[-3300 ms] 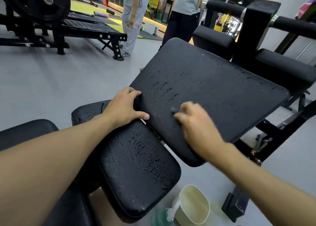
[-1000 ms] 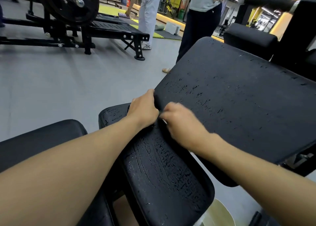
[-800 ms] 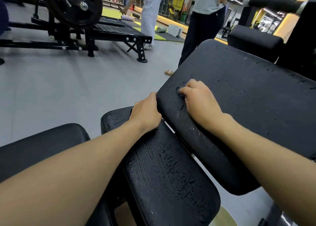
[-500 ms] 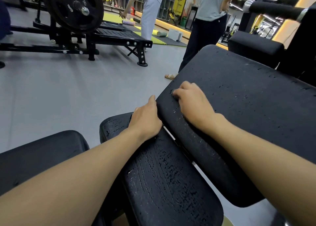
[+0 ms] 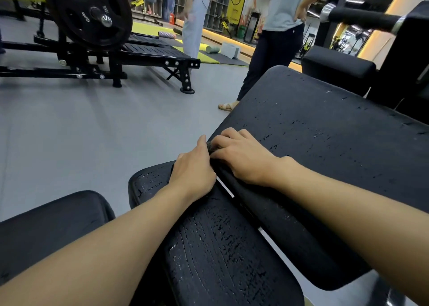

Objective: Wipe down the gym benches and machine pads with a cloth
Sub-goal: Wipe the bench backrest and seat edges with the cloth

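**gymrat22:** Gray gym floor (image 5: pixel 92 131), weight plate (image 5: pixel 89 15) on the machine behind, two people (image 5: pixel 281 27) standing around. Where's the cloth (image 5: pixel 211 146)?

**padwatcher:** Bunched up under the right hand (image 5: pixel 241 157), fingers curled over it, right at the lower-left corner of the big cracked back pad (image 5: pixel 325 143).

**gymrat22:** And the left hand (image 5: pixel 193 169)?

**padwatcher:** Parked on the seat pad (image 5: pixel 220 247), at its far end, thumb touching that same corner. Fingers are tucked out of sight, so can't tell its grip.

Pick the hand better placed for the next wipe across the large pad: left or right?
Right, likely. The right hand lies on the large pad, fingers curled on the dark cloth. The left hand rests at the small pad, holding no cloth that shows.
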